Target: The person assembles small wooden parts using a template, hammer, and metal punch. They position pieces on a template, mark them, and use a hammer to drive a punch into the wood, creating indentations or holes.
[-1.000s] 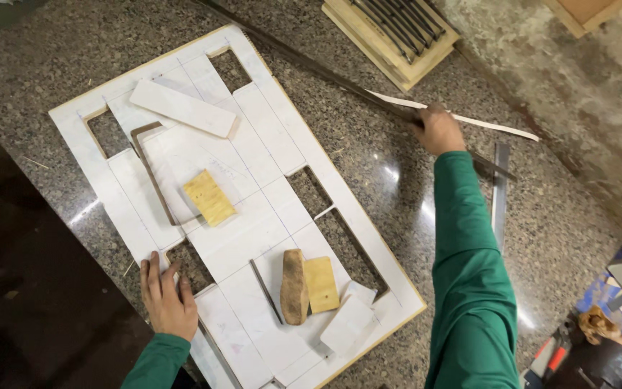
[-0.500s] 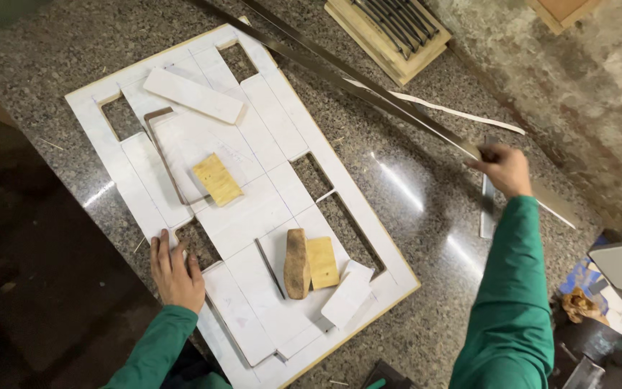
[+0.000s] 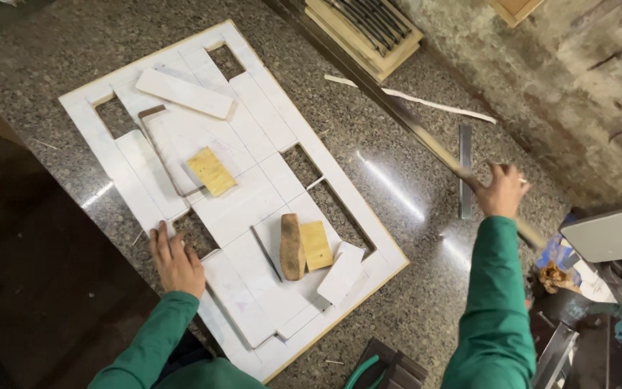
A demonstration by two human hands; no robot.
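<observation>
A large white board (image 3: 253, 137) with several rectangular cut-outs lies on a speckled granite surface (image 3: 397, 187). My left hand (image 3: 176, 259) rests flat on its near left edge, beside a cut-out. My right hand (image 3: 499, 190) grips a long thin metal-and-wood strip (image 3: 390, 104) that runs diagonally from the top of the view down past my hand. On the board lie loose white pieces (image 3: 183, 92), two small tan wood blocks (image 3: 212, 171) (image 3: 316, 245) and a brown wooden block (image 3: 291, 247). Both sleeves are green.
A flat steel ruler (image 3: 465, 170) lies on the granite near my right hand. A thin white strip (image 3: 426, 102) lies farther back. A wooden tray of dark tools (image 3: 368, 29) sits at the top. A rough wall (image 3: 577, 79) and clutter (image 3: 577, 266) are at the right.
My right hand has slid down the long strip toward the right and near side, still gripping it. The left hand has stayed on the board's edge. The view has shifted.
</observation>
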